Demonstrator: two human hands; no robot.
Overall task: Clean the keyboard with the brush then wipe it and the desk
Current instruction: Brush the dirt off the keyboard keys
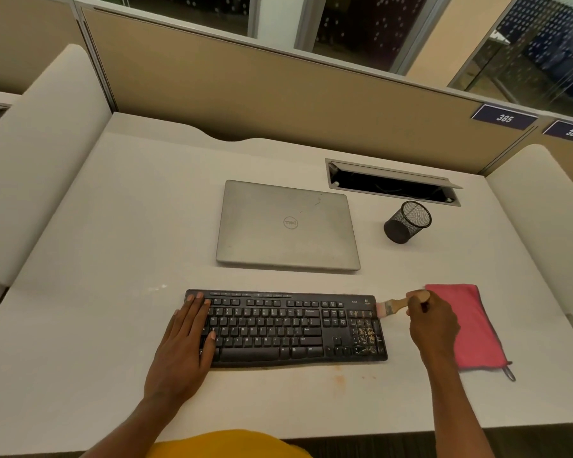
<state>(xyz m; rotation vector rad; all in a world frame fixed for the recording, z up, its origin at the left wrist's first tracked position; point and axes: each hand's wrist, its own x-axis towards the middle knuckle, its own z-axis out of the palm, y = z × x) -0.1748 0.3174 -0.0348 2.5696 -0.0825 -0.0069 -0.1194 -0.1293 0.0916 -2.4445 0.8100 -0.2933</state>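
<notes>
Yellow shirt (225,444) at near edge of the desk (80,342), then my left hand (186,342) flat, fingers straight, pinning left end of the keyboard (278,325) mid-desk; my right hand (432,325) curled round wooden handle of the brush (392,307), likely light, bristles soft, at the keyboard's far right corner.

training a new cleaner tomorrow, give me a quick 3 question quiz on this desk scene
1. True or false: the right hand holds the brush by its wooden handle.
2. Where on the keyboard do crumbs show? A the number pad, B the space bar, C the function row.
3. Fill in: the left hand rests flat on the keyboard's ____ end.

Key: 1 true; 2 A; 3 left.
</notes>
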